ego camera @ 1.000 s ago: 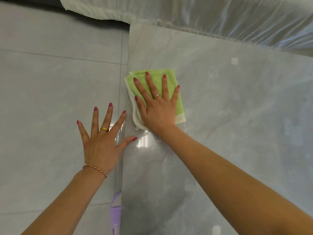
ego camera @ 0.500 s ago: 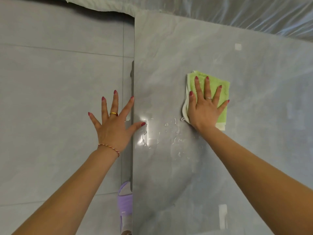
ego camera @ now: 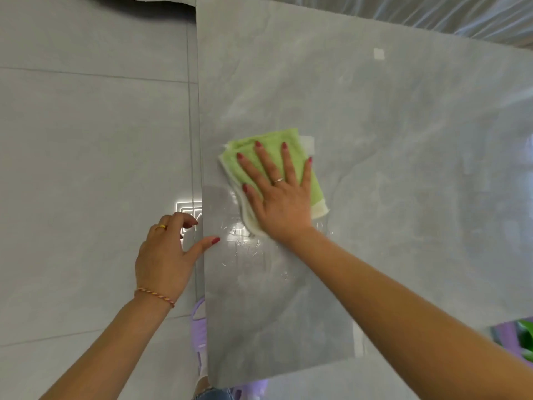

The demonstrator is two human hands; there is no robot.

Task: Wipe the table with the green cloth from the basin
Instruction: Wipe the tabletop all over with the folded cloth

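Observation:
A folded green cloth (ego camera: 314,183) with a white underside lies flat on the grey marble-look table (ego camera: 389,140), near its left edge. My right hand (ego camera: 277,197) presses on the cloth with fingers straight and spread. My left hand (ego camera: 167,252) hangs just off the table's left edge. Its fingers are loosely curled and hold nothing, and the thumb tip reaches onto the table edge. Water drops and wet streaks (ego camera: 253,249) shine on the table below the cloth. No basin shows in the head view.
Grey floor tiles (ego camera: 86,168) lie to the left of the table. Clear plastic sheeting (ego camera: 432,13) covers something beyond the far edge. A purple slipper (ego camera: 199,327) shows under the near left edge. A purple and green object (ego camera: 516,339) sits at the right border.
My right hand has slid the cloth back left toward the table's left edge. My left hand's fingers went from spread flat to loosely curled, with the thumb at the edge.

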